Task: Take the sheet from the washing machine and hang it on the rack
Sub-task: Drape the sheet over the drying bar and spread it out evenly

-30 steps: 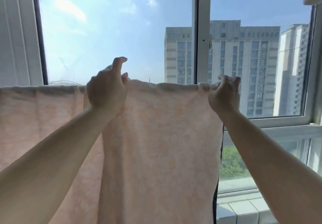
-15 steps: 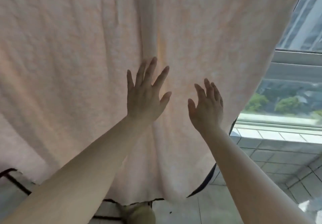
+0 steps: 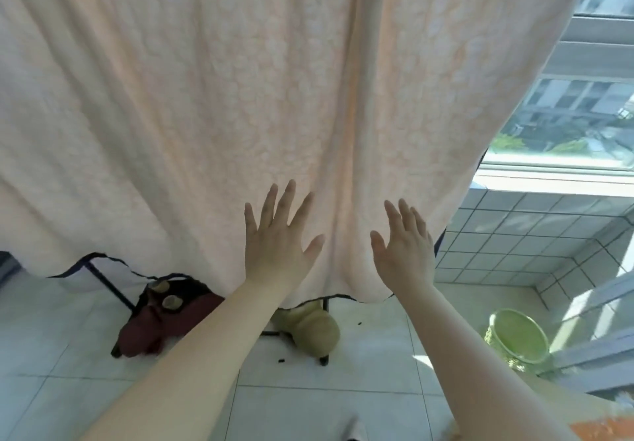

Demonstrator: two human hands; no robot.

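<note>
Now smoothing | sheet point(image 3: 240, 114) hangs on the rack, hem near the floor point(image 3: 308, 403) | left hand point(image 3: 279, 245) and right hand point(image 3: 404, 252), which gripped the top edge a second ago, lie flat-fingered, grasping nothing, low on the cloth | hanging looks nearly done.

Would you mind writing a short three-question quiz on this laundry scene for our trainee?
1. True or false: both hands grip the sheet.
2. Which hand lies nearer the green basket? A) left B) right
3. Fill in: the sheet's lower edge hangs ____ the floor.

Key:
1. False: the left hand and the right hand have straight, spread fingers on or near the cloth.
2. B
3. above
</note>
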